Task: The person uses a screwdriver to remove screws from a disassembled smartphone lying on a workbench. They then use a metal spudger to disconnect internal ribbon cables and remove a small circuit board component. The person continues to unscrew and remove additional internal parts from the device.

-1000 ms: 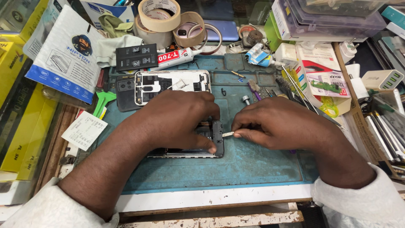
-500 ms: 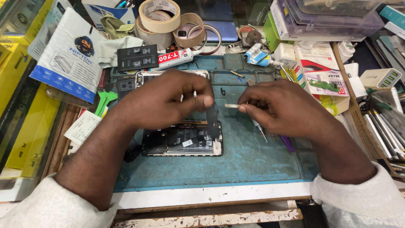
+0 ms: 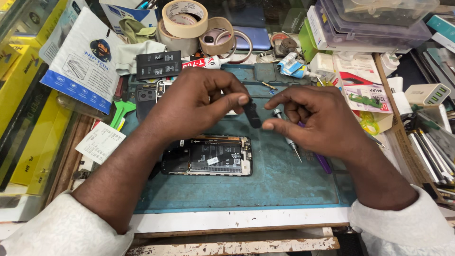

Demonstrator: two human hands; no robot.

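A: Starting left of the opened phone (image 3: 207, 155), what's there?

B: A white paper slip (image 3: 100, 141) lies left of it on the counter (image 3: 237, 219), with a green plastic tool (image 3: 121, 110) just above the slip.

A: And the phone itself?

B: It lies flat on the blue-green mat (image 3: 284, 180), back off, its insides showing.

A: The hands?

B: Both hover above the phone, over the mat. The left hand (image 3: 194, 102) has thumb and forefinger pinched together on a small black part (image 3: 252, 114). The right hand (image 3: 315, 118), up and right of the phone, touches that same part with its thumb tip and has a slim screwdriver (image 3: 289, 140) tucked under its curled fingers.

A: Farther right?

B: A purple tool (image 3: 323, 163) lies on the mat, partly under the right hand.
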